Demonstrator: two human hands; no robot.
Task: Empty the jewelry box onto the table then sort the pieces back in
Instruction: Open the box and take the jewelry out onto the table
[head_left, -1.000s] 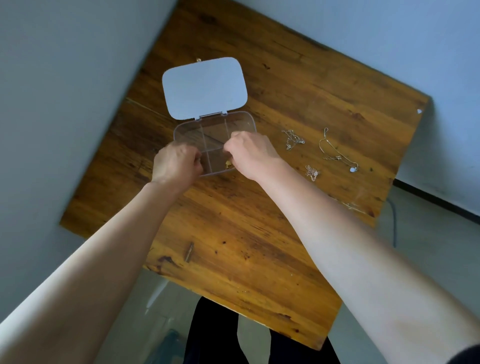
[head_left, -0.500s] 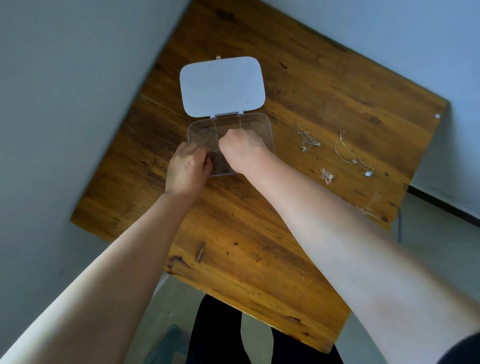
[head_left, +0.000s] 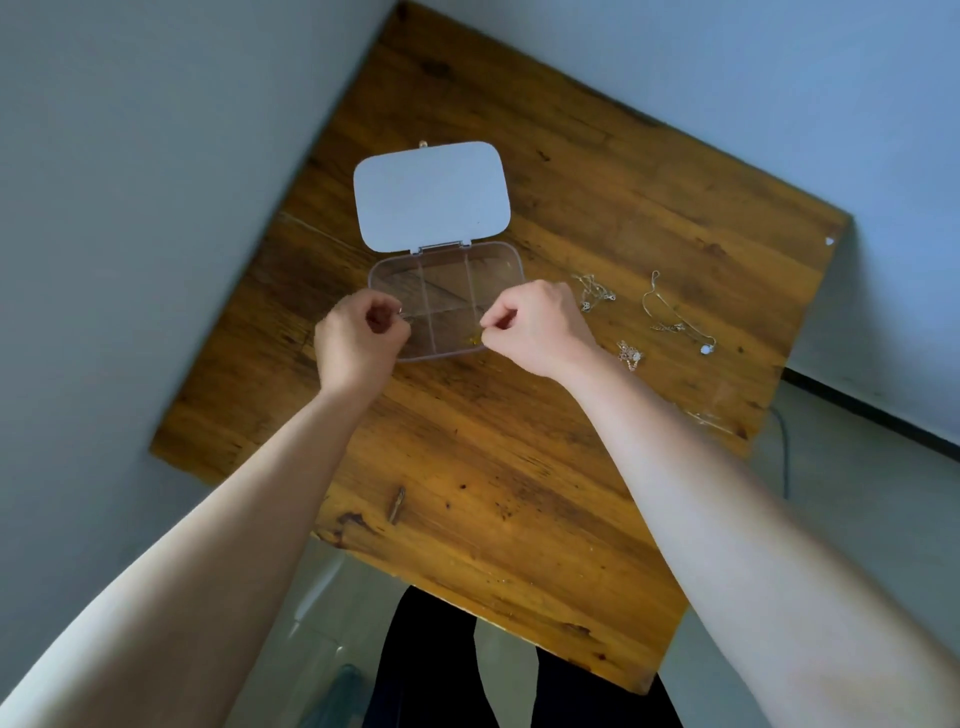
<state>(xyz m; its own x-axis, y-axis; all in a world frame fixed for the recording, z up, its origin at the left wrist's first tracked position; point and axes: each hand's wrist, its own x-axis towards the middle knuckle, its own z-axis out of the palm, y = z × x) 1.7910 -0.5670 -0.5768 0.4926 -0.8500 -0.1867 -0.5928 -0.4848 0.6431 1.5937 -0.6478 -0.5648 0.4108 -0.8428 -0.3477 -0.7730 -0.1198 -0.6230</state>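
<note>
A clear jewelry box (head_left: 447, 278) with dividers lies open on the wooden table (head_left: 467, 467), its white lid (head_left: 431, 195) folded back. My left hand (head_left: 356, 340) is pinched at the box's left edge, with a small metal glint at its fingertips. My right hand (head_left: 543, 327) is pinched at the box's right edge. A very thin chain seems to run between them, hard to make out. A small gold piece (head_left: 472, 340) lies in the box's near right compartment.
To the right of the box lie a tangled chain (head_left: 592, 293), a long necklace with a pale pendant (head_left: 675, 319) and a small gold ornament (head_left: 629, 354). Another fine chain (head_left: 709, 420) rests near the table's right edge. Grey walls flank the table on the left and at the back.
My hands were together over the front of the box and have drawn apart, the left one leftward, the right one rightward. The view has shifted slightly.
</note>
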